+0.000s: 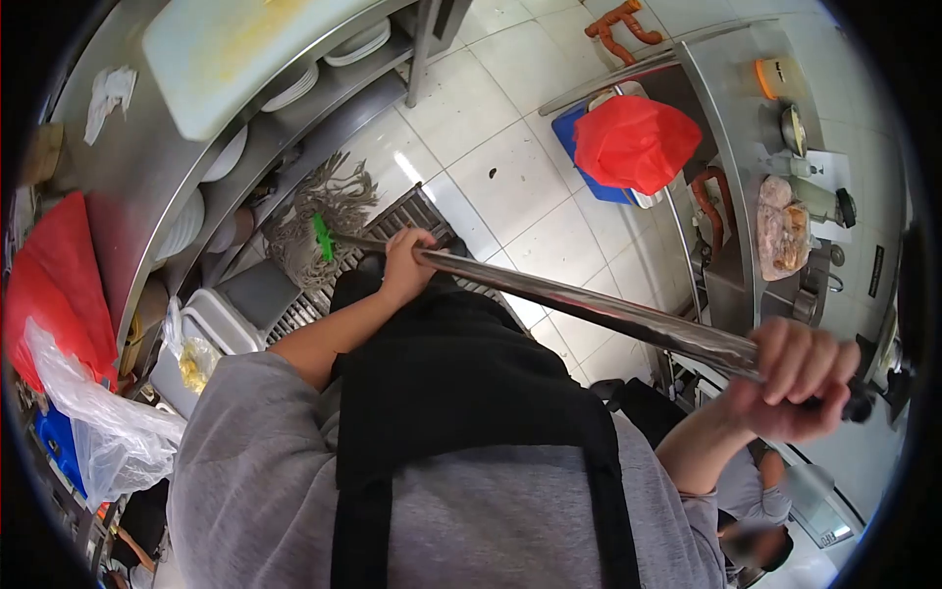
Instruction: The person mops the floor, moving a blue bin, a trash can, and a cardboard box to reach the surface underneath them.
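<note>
I hold a string mop by its shiny metal handle (579, 297), which slants across my front. My right hand (797, 381) is wrapped round the upper end of the handle, near its black tip. Lower down the shaft, my left hand (404, 267) is closed around it. At the far end a green clamp (323, 238) holds the grey mop strings (345, 187). They are spread on the floor beside the metal shelving, partly over a drain grate (417, 211).
A steel counter (157, 162) with stacked plates (182, 226) runs along the left. Red bags (61, 294) hang there by clear plastic. A blue bin (596, 157) with a red bag (638, 144) stands ahead right. Another person (760, 501) is behind me at right.
</note>
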`<state>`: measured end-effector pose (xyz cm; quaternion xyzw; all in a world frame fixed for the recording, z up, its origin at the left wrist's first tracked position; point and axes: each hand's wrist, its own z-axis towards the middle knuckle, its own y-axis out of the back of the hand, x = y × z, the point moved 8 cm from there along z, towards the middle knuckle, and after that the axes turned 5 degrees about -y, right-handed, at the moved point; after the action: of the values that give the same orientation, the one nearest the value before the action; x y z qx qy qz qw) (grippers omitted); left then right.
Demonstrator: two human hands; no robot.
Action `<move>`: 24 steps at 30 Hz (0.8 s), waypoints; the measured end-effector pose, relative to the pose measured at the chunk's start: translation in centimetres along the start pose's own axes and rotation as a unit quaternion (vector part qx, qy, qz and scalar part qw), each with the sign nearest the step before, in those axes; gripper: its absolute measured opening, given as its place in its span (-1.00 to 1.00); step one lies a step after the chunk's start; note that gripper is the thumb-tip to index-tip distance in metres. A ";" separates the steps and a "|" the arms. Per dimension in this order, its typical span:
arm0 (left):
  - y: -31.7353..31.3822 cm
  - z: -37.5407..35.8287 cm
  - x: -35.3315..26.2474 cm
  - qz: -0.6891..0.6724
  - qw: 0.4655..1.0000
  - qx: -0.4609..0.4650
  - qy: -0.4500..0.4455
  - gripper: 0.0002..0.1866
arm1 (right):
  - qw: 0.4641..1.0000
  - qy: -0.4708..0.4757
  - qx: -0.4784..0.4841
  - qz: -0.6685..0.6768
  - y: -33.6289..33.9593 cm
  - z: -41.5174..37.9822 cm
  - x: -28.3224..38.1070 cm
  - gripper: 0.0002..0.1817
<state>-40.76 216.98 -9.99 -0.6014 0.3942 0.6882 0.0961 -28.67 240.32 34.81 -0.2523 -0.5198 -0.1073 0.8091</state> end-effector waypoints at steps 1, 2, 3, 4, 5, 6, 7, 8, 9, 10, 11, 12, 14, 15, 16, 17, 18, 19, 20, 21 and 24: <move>-1.2 2.0 -2.1 -0.021 0.999 -0.020 -0.031 -0.65 | 1.000 0.013 -0.001 0.002 1.3 0.5 1.6 -0.76; -2.7 4.1 -3.7 -0.021 0.999 -0.015 -0.038 -0.65 | 1.000 0.018 -0.005 -0.002 2.4 1.1 3.0 -0.76; -4.3 6.1 -5.3 -0.023 0.998 -0.010 -0.053 -0.64 | 0.999 0.036 -0.021 -0.010 3.5 1.5 4.5 -0.74; -5.8 8.0 -6.9 -0.029 0.997 -0.004 -0.069 -0.62 | 0.998 0.052 -0.037 -0.021 4.6 1.7 6.1 -0.72; -7.5 9.9 -8.0 -0.048 0.996 0.008 -0.077 -0.61 | 0.998 0.047 -0.044 -0.027 5.6 1.8 7.4 -0.69; -9.1 11.8 -8.8 -0.066 0.994 0.019 -0.083 -0.60 | 0.997 0.049 -0.048 -0.035 5.9 2.0 8.3 -0.69; -11.0 13.8 -9.5 -0.098 0.989 0.053 -0.094 -0.59 | 0.992 0.079 -0.074 -0.064 6.1 2.0 9.4 -0.69; -14.1 15.6 -8.5 -0.170 0.978 0.087 -0.085 -0.59 | 0.985 0.109 -0.099 -0.091 6.1 2.0 10.3 -0.68; -15.0 17.4 -10.3 -0.139 0.977 0.100 -0.129 -0.61 | 0.976 0.131 -0.127 -0.121 5.7 2.1 10.8 -0.69; -15.8 19.3 -12.1 -0.108 0.973 0.111 -0.173 -0.63 | 0.970 0.151 -0.127 -0.141 5.2 2.1 10.6 -0.67; -16.6 21.5 -12.6 -0.109 0.972 0.111 -0.177 -0.63 | 0.968 0.137 -0.122 -0.173 4.2 2.3 10.0 -0.66; -18.1 23.8 -13.1 -0.120 0.963 0.162 -0.179 -0.62 | 0.963 0.123 -0.118 -0.206 3.5 2.8 9.1 -0.66; -21.2 28.9 -13.1 -0.102 0.949 0.217 -0.207 -0.53 | 0.953 0.162 -0.083 -0.241 3.3 3.6 6.2 -0.64; -22.4 32.0 -12.3 -0.083 0.959 0.177 -0.206 -0.48 | 0.948 0.191 -0.051 -0.251 3.3 4.4 4.2 -0.69; -23.5 35.0 -11.5 -0.064 0.967 0.139 -0.204 -0.42 | 0.940 0.209 -0.032 -0.268 3.7 5.4 1.9 -0.68; -24.5 38.6 -9.2 -0.271 0.955 0.107 -0.059 -0.31 | 0.931 0.225 -0.014 -0.285 4.1 6.1 -0.3 -0.66; -25.4 40.6 -7.9 -0.458 0.881 0.069 0.093 -0.20 | 0.922 0.231 -0.010 -0.312 4.7 6.1 -2.9 -0.66; -25.7 41.8 -8.1 -0.458 0.880 0.078 0.093 -0.20 | 0.918 0.031 0.152 -0.366 5.2 7.5 -6.3 -0.65; -23.5 43.2 -9.8 -0.290 0.953 0.075 0.037 -0.09 | 0.911 0.058 0.103 -0.395 5.9 7.2 -9.7 -0.67; -22.0 44.5 -11.1 -0.112 0.991 0.067 -0.024 0.03 | 0.895 0.062 0.158 -0.411 7.2 8.0 -13.8 -0.66; -22.0 46.4 -10.4 -0.028 0.993 0.064 -0.092 0.17 | 0.877 0.070 -0.008 -0.476 12.6 11.1 -24.9 -0.65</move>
<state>-59.65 265.88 -11.56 -0.5390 0.4102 0.7109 0.1895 -42.73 254.58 12.48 0.0273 -0.5183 -0.5005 0.6929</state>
